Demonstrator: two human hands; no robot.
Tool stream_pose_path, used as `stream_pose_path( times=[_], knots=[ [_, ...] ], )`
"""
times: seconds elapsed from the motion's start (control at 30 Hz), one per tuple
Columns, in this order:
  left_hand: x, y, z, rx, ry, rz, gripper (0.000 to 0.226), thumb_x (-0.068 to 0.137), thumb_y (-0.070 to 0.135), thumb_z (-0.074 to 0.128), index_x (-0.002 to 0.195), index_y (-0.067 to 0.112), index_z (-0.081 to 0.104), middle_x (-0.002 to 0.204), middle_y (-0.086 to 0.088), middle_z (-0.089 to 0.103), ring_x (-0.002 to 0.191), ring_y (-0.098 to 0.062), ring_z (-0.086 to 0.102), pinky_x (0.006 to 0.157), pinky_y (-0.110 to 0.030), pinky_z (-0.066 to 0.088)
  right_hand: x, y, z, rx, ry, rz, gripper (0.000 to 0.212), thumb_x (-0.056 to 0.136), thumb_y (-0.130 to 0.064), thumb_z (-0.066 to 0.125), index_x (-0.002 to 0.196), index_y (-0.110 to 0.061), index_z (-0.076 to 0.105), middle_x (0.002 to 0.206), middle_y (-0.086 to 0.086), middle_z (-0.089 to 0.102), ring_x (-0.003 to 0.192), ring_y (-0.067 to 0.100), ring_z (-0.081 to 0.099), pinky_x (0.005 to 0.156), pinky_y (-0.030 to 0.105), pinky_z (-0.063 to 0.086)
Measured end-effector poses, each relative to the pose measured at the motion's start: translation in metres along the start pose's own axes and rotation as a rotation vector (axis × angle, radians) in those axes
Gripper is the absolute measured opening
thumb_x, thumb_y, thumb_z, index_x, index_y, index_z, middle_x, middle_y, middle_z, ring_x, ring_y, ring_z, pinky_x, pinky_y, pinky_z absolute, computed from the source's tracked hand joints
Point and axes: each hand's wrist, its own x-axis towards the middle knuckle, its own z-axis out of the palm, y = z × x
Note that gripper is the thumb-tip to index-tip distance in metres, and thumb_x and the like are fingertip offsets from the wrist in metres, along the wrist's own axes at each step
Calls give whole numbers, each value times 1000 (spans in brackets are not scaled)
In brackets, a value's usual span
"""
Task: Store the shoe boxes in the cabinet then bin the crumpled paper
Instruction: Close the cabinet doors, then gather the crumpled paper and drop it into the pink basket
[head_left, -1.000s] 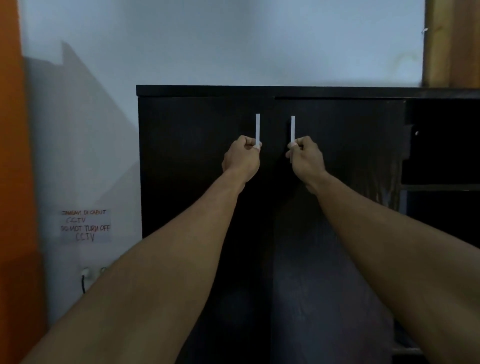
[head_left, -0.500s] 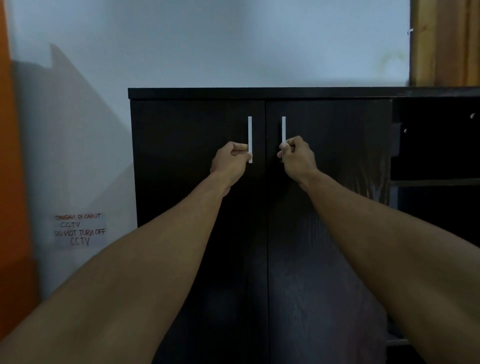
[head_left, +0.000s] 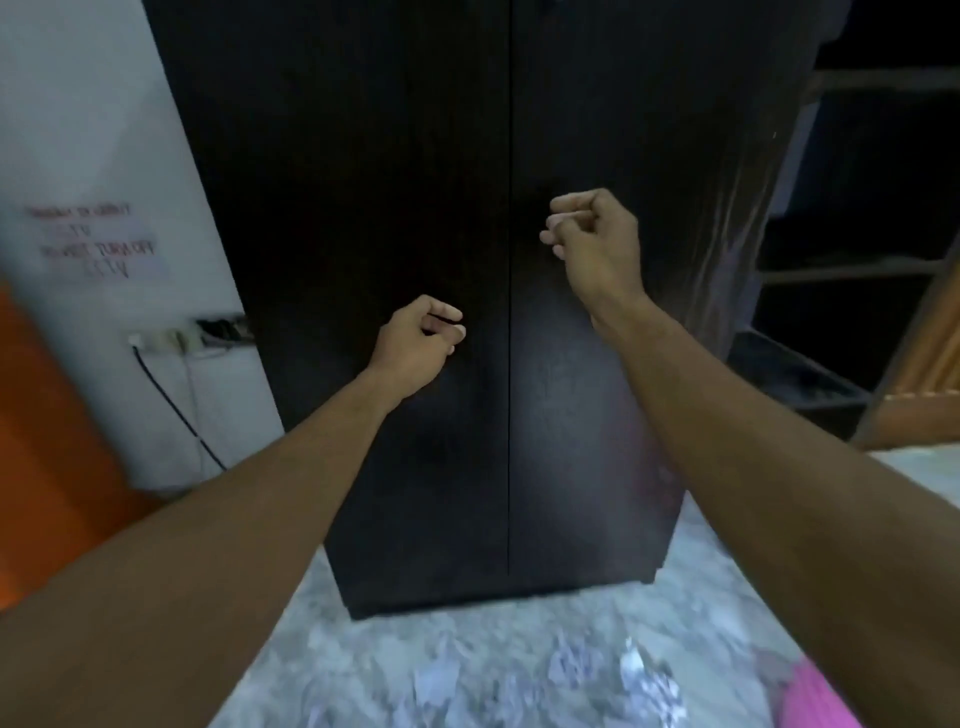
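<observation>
Cabinet (head_left: 441, 156) stood dark against the white wall (head_left: 78, 104), both doors closed, seam between them running straight down the middle; handles out of frame. Left hand (head_left: 415, 343) hung in front of the left door, fingers curled loosely, holding nothing; right hand (head_left: 592, 234) sat higher, in front of the right door just past the seam, fingers curled in, also holding nothing; couldn't tell whether either touched the door face. Frame was blurred. Crumpled paper (head_left: 644, 680) lay on the pale floor (head_left: 467, 665) near the bottom edge, well below the cabinet base; a second pale wad (head_left: 436, 686) to its left was too smeared to confirm as paper. Shoe boxes not visible. Pink thing (head_left: 821, 701) at the bottom right corner, unidentifiable. Open dark shelving (head_left: 857, 260) right of the cabinet; paper notice (head_left: 93, 239) on the wall left, text unreadable; socket strip (head_left: 176, 338) below it with a black cable (head_left: 176, 405) running down; orange panel (head_left: 52, 441) at far left.
</observation>
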Motion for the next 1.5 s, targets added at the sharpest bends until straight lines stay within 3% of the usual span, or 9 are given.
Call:
stream_pose_path(
  times=[0.27, 0.4, 0.47, 0.6, 0.63, 0.8, 0.97, 1.17, 1.5],
  knots=[
    [-88, -156, 92, 90, -261, -274, 15, 97, 19, 69, 112, 13, 70, 88, 1, 67, 93, -22, 74, 70, -23, 49, -165, 185, -39, -111, -92, 304, 22, 94, 9, 58, 90, -12, 63, 83, 7, 66, 76, 21, 67, 73, 24, 55],
    [-147, -243, 128, 124, -308, -415, 12, 90, 13, 77, 86, 24, 73, 59, 13, 62, 80, -26, 71, 91, -46, 61, -243, 259, -77, -197, -96, 506, 17, 96, 13, 53, 97, -2, 62, 81, 6, 61, 66, 5, 62, 69, 19, 54],
    [-180, -282, 140, 119, -307, -485, 23, 87, 7, 77, 78, 28, 70, 65, 6, 64, 82, -26, 69, 95, -52, 58, -280, 297, -96, -393, -133, 555, 14, 94, 4, 59, 100, -4, 68, 90, 7, 69, 80, 17, 69, 83, 31, 57],
    [-242, -329, 154, 208, -343, -654, 2, 91, 16, 73, 92, 17, 72, 96, -8, 72, 101, -35, 71, 84, -36, 58, -356, 355, -119, -595, -277, 655, 16, 92, -4, 60, 101, -12, 70, 93, 5, 72, 84, 23, 69, 66, 6, 45],
    [-255, -342, 158, 270, -323, -658, 11, 91, 19, 73, 100, 13, 72, 107, -13, 69, 106, -37, 68, 84, -37, 56, -372, 366, -123, -616, -315, 682, 15, 91, -6, 63, 103, -12, 70, 96, 8, 72, 88, 25, 69, 65, 7, 44],
    [-299, -393, 180, 627, -58, -669, 67, 82, 64, 71, 138, 36, 48, 151, -8, 32, 140, -40, 33, 105, -63, 39, -427, 419, -139, -836, -286, 662, 73, 76, -61, 76, 136, -30, 49, 135, 10, 53, 125, 33, 51, 92, 50, 51],
    [-312, -445, 195, 607, -113, -832, 105, 64, 96, 54, 152, 64, 6, 171, -1, -9, 156, -46, -8, 113, -81, 5, -422, 451, -150, -940, -233, 753, 118, 56, -89, 71, 153, -54, 14, 166, 10, 18, 152, 41, 20, 110, 71, 34],
    [-305, -484, 217, 580, -103, -724, 112, 56, 104, 49, 149, 69, -4, 172, -2, -14, 156, -46, -11, 115, -79, 3, -414, 494, -130, -990, -399, 846, 132, 44, -103, 58, 152, -62, -6, 172, 11, -6, 158, 41, -1, 116, 76, 15],
    [-299, -502, 263, 701, -246, -290, 111, 64, 99, 49, 155, 62, 0, 173, -6, -10, 158, -41, -13, 117, -77, 0, -419, 525, -51, -1123, -764, 586, 133, 41, -110, 44, 148, -64, -21, 165, 9, -35, 151, 54, -20, 110, 84, 9]
  ],
)
